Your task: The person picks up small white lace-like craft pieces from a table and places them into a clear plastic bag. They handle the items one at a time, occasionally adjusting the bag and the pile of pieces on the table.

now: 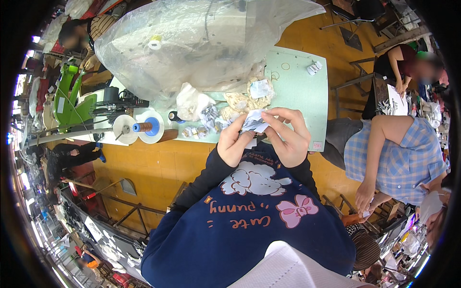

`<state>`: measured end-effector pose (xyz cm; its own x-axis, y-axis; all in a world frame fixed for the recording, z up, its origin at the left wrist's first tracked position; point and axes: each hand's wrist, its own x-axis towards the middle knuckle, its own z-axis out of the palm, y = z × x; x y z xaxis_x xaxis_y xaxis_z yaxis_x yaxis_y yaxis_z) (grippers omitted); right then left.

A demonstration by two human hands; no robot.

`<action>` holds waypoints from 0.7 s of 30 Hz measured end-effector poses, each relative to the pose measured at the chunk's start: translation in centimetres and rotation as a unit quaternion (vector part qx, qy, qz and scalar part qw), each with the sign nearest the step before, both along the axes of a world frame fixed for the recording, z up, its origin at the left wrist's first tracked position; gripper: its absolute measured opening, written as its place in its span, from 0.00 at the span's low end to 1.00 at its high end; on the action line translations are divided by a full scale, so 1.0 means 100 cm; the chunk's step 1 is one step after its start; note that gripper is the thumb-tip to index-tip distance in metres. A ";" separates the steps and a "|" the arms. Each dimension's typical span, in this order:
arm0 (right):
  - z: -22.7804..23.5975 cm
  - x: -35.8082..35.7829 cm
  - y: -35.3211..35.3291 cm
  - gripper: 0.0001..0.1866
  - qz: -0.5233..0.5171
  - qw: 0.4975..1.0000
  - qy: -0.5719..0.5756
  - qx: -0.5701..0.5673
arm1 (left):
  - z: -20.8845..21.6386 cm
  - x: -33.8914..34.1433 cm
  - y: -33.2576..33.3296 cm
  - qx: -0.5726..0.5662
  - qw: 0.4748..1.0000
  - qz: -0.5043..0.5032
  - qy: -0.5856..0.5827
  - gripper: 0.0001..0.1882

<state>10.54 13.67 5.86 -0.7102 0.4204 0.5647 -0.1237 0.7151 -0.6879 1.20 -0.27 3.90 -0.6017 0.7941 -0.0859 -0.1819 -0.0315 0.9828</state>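
Between my two hands is a small bunch of white labels [253, 121], some with dark print, held in front of my chest just over the table's near edge. My left hand [232, 145] pinches the bunch from its left side, thumb against fingers. From the right, my right hand [291, 135] grips the upper edge with thumb and forefinger. Just beyond the hands lie a cream bundle [238, 102], a white plastic bag [193, 102] and several small rolled bundles [195, 132]. A white label pad [260, 89] rests on a cream bundle behind them.
A large clear plastic sheet [192, 43] covers the far side of the pale green table [302, 96], with a yellow tape roll [154, 42] on it. Left are a thread spool [143, 127] and a green machine [67, 96]. A person in a checked shirt [394, 151] is close at right.
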 end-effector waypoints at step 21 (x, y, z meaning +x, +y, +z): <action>0.000 0.003 0.000 0.13 -0.014 0.999 -0.015 -0.030 | 0.002 0.002 -0.001 -0.065 0.995 -0.026 0.066 0.22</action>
<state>10.88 13.72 5.87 -0.7144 0.4718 0.5167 -0.0832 0.6759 -0.7323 1.44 -0.41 4.08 -0.5729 0.8117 -0.1135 -0.0486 0.1046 0.9933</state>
